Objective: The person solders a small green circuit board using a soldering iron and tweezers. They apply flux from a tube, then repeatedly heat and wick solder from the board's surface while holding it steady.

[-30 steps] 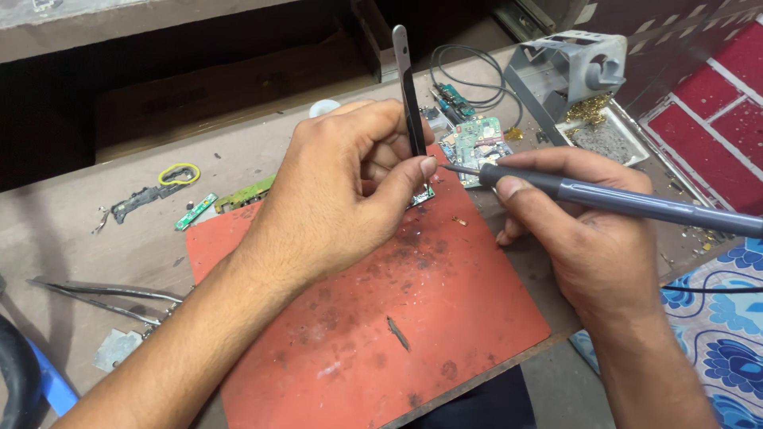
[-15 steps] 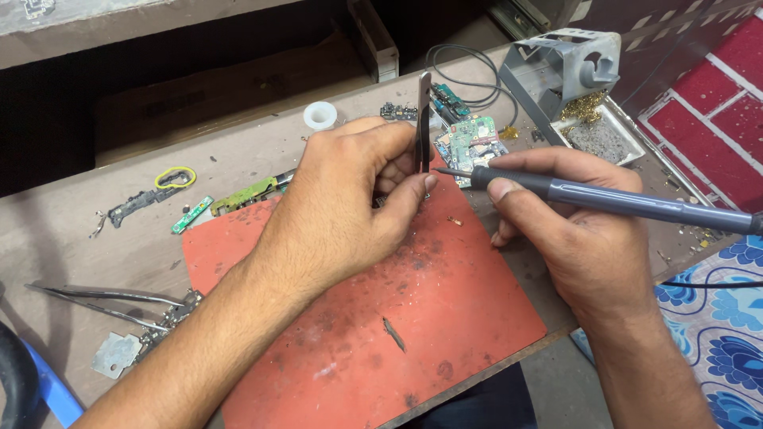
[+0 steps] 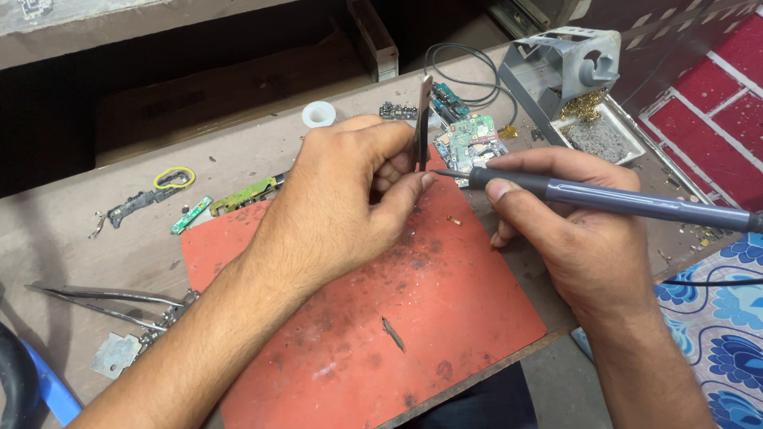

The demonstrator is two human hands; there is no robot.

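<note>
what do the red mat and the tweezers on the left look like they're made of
Red mat: probably silicone or rubber, matte, with dark scorch-like stains. Tweezers: bare metal, going by the thin grey arms with a dull shine.

Your mat (image 3: 445,318): red, dark-stained | your soldering iron (image 3: 620,200): grey-blue | circuit board (image 3: 470,137): green | worktop (image 3: 71,238): grey-brown | rubber band (image 3: 174,176): yellow | cloth (image 3: 727,318): blue floral

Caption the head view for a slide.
Left hand holds tweezers upright; right hand aims soldering iron over red mat.
</note>
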